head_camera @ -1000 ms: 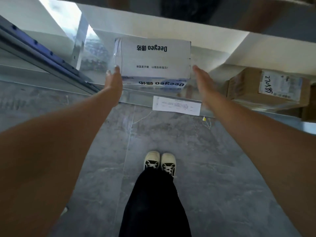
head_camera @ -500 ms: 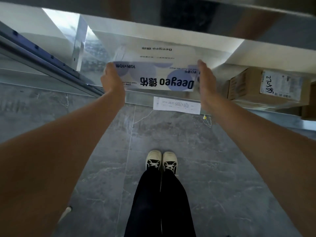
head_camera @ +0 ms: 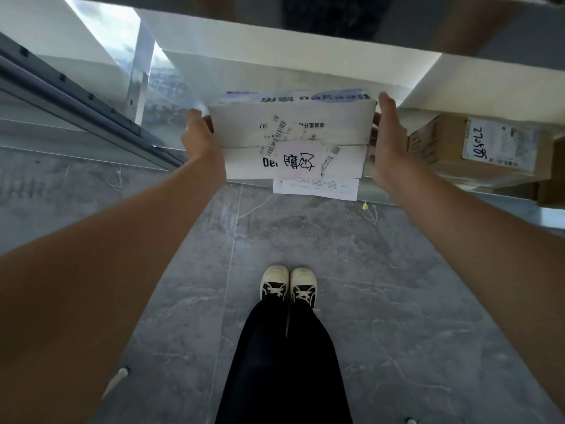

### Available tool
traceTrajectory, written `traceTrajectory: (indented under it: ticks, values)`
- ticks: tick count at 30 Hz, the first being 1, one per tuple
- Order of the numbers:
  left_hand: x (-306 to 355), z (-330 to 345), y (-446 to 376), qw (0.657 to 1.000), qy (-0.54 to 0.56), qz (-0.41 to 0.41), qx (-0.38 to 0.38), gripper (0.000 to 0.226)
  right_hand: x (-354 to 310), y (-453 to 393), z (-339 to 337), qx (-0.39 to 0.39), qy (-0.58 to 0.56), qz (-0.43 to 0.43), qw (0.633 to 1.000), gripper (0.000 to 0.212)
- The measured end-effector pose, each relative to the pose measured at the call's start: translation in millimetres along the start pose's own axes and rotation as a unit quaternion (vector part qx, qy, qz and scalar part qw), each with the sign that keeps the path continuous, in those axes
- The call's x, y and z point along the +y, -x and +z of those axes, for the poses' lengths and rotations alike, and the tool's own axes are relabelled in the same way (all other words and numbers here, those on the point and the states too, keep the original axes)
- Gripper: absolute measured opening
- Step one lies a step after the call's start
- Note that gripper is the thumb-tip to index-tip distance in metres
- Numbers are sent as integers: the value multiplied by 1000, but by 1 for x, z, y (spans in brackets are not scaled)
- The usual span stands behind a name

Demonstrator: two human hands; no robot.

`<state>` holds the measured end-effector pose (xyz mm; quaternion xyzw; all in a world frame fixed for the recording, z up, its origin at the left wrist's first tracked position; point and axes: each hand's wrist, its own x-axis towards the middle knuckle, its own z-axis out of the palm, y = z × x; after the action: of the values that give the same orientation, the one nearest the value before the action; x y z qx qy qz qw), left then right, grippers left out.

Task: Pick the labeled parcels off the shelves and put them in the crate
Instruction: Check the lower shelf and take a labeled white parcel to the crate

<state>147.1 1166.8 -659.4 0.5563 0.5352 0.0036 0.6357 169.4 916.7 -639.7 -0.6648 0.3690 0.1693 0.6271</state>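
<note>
A white Deeyeo box (head_camera: 293, 130) with barcode stickers and a handwritten paper label is held at the front edge of the metal shelf (head_camera: 159, 148). My left hand (head_camera: 200, 139) presses its left side. My right hand (head_camera: 386, 136) presses its right side. The box is tipped so its labelled face points toward me. No crate is in view.
A brown cardboard parcel (head_camera: 477, 148) with a white handwritten label lies on the shelf to the right. A paper tag (head_camera: 315, 189) hangs on the shelf's front lip. Grey tiled floor (head_camera: 397, 286) and my shoes (head_camera: 287, 284) are below. An upper shelf board (head_camera: 275, 50) runs overhead.
Both hands closed on the box's sides, then pulled it forward off the shelf and tipped it, so its labelled face shows instead of the printed front.
</note>
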Motion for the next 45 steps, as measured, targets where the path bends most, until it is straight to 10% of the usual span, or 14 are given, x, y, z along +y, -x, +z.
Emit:
traceTrajectory:
  ticks: [7, 11, 19, 24, 31, 35, 45]
  values:
    - [1, 4, 10, 997, -30, -20, -61, 42, 17, 5, -8, 18, 3, 24, 1000, 91]
    - [4, 1, 11, 994, -72, 0, -80, 39, 26, 2, -12, 30, -1, 32, 999, 67]
    - [-6, 1, 17, 990, -111, -13, -90, 27, 45, -6, -15, 72, -10, 31, 997, 104]
    - [-15, -4, 36, 980, -164, -7, -109, 23, 50, 19, -14, 79, -7, 68, 995, 58]
    - [-6, -29, 82, 975, -189, -16, -113, 29, 32, 63, -37, 80, 56, 94, 991, 92]
    - [13, -43, 122, 974, -184, -32, -127, 41, 11, 101, -60, 69, 56, 93, 992, 68]
    - [24, -92, 192, 966, -166, -110, -165, 30, -18, 172, -124, -135, 28, 59, 989, 30]
